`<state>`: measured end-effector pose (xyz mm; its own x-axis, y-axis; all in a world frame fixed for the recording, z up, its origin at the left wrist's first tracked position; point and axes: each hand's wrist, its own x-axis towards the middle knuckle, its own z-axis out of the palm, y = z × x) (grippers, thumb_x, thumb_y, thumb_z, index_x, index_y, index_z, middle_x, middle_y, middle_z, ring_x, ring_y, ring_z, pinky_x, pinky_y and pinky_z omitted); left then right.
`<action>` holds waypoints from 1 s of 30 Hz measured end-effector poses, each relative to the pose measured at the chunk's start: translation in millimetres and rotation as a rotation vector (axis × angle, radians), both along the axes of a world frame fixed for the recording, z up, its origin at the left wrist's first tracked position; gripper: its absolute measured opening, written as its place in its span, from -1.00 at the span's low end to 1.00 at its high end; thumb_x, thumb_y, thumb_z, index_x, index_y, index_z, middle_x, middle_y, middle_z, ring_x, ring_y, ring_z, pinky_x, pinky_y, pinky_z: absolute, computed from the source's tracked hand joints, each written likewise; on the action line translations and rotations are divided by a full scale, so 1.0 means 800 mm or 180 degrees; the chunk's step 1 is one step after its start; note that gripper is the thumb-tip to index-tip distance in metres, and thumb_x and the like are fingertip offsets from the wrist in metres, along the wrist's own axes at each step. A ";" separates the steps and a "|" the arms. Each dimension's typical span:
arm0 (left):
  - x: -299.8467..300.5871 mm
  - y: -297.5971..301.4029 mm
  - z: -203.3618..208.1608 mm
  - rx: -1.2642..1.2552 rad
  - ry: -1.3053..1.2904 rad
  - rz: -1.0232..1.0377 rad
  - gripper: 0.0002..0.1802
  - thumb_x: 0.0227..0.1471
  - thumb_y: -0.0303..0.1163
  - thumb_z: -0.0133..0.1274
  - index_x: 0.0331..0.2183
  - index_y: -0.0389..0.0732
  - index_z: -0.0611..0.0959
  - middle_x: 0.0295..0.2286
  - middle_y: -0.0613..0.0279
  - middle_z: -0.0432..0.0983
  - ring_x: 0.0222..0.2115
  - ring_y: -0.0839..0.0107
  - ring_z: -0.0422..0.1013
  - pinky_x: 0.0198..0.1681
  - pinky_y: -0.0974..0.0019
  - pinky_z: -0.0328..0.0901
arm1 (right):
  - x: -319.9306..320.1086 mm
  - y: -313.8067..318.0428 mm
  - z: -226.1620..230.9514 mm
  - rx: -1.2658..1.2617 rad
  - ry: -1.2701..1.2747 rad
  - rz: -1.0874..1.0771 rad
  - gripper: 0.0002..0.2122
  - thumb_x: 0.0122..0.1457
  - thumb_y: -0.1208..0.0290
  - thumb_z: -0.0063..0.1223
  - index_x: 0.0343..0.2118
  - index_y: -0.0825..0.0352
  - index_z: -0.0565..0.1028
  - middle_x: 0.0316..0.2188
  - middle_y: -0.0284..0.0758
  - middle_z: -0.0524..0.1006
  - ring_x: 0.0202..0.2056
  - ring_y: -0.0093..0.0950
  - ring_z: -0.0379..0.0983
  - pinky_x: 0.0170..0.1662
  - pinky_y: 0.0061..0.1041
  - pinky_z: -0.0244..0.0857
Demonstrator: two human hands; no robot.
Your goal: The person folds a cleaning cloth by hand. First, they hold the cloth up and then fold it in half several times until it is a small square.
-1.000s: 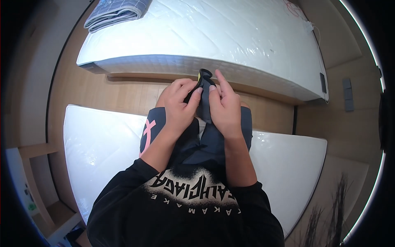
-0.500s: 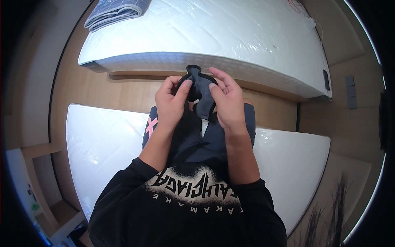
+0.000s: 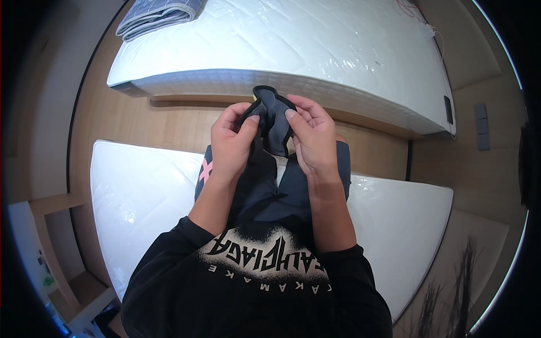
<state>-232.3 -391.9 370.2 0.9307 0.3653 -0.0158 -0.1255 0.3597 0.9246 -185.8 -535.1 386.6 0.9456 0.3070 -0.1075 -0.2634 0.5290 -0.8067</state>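
Pinching a black-trimmed grey cloth [image 3: 276,121] by its edges, left hand [image 3: 230,143] and right hand [image 3: 316,139] sit half-curled; wood-look flooring [image 3: 174,127] shows between two white, plastic-wrapped mattresses [image 3: 253,36].

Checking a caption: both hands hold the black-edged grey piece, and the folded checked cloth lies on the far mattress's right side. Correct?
Wrong side: the head view shows the folded checked cloth on the left of the far mattress. The left hand and right hand hold the grey piece.
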 end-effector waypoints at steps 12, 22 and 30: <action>0.000 -0.002 -0.004 -0.0023 -0.0120 0.0264 -0.84 0.15 -0.40 0.13 -0.34 -0.31 0.60 -0.45 0.37 0.53 -0.46 0.68 0.36 -0.34 0.58 0.27 | -0.003 -0.001 0.001 -0.0148 -0.0226 -0.0200 -0.62 0.14 0.70 0.11 0.03 0.50 0.37 -0.29 -0.26 0.55 -0.28 -0.59 0.49 -0.16 -0.65 0.41; 0.000 -0.005 -0.006 -0.0221 -0.0233 0.0295 -0.80 0.19 -0.35 0.10 -0.36 -0.30 0.60 -0.48 0.39 0.51 -0.49 0.70 0.32 -0.39 0.60 0.23 | -0.002 -0.001 -0.009 -0.0331 -0.0380 -0.0375 -0.69 0.21 0.57 0.09 0.00 0.46 0.40 -0.36 -0.30 0.56 -0.35 -0.61 0.48 -0.32 -0.58 0.50; -0.003 -0.022 0.010 0.0211 -0.0214 0.0240 -0.78 0.20 -0.45 0.03 -0.19 -0.41 0.60 -0.40 0.37 0.52 -0.42 0.68 0.34 -0.35 0.56 0.26 | -0.009 0.002 0.006 -0.0685 -0.0394 -0.0448 -0.59 0.23 0.59 0.04 0.14 0.49 0.32 -0.29 -0.31 0.58 -0.28 -0.68 0.46 -0.18 -0.71 0.34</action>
